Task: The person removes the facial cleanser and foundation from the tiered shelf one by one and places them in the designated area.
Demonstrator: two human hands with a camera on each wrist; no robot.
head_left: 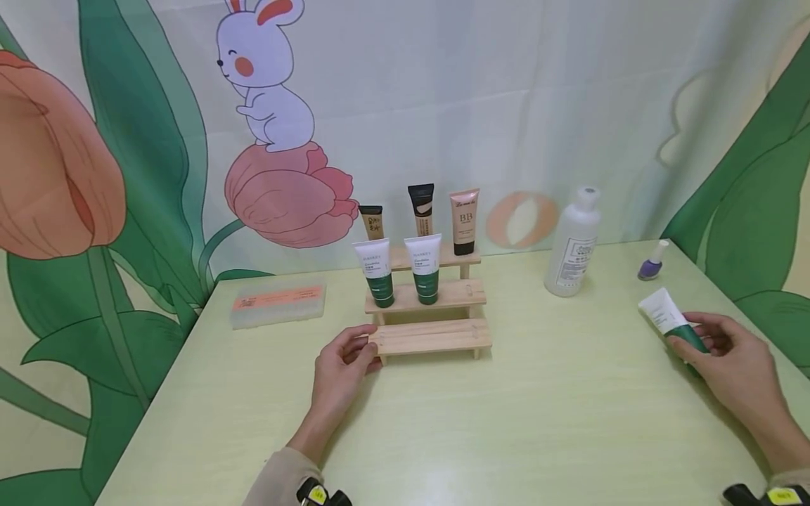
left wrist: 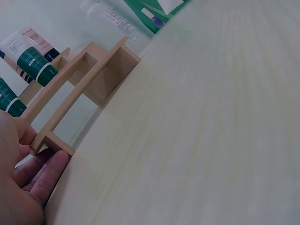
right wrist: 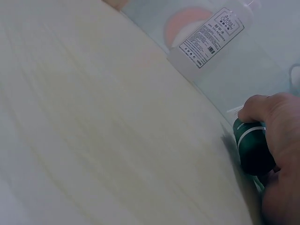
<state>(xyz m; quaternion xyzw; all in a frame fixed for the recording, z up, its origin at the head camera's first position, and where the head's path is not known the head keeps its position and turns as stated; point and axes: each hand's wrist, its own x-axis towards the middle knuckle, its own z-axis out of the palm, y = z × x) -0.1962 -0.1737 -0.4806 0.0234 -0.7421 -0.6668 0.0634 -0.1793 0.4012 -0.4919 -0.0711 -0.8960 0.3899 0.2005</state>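
Observation:
My left hand (head_left: 344,365) grips the left end of the lowest step of a three-step wooden rack (head_left: 436,337); in the left wrist view the thumb is above the step and fingers are under it. At the right of the table my right hand (head_left: 737,358) holds a white and green squeeze tube (head_left: 664,313), tilted, its white end pointing away to the left. Its dark green cap (right wrist: 255,150) shows in the right wrist view. Two matching tubes (head_left: 377,270) stand cap-down on the middle step. Behind them, on the top step, are a pink BB cream tube (head_left: 465,221) and two slim black-topped tubes (head_left: 422,211).
A clear white bottle (head_left: 572,246) with a printed label stands right of the rack. Farther right is a small purple nail polish bottle (head_left: 652,260). A flat translucent case (head_left: 278,303) with an orange label lies at left. A printed curtain hangs behind the table.

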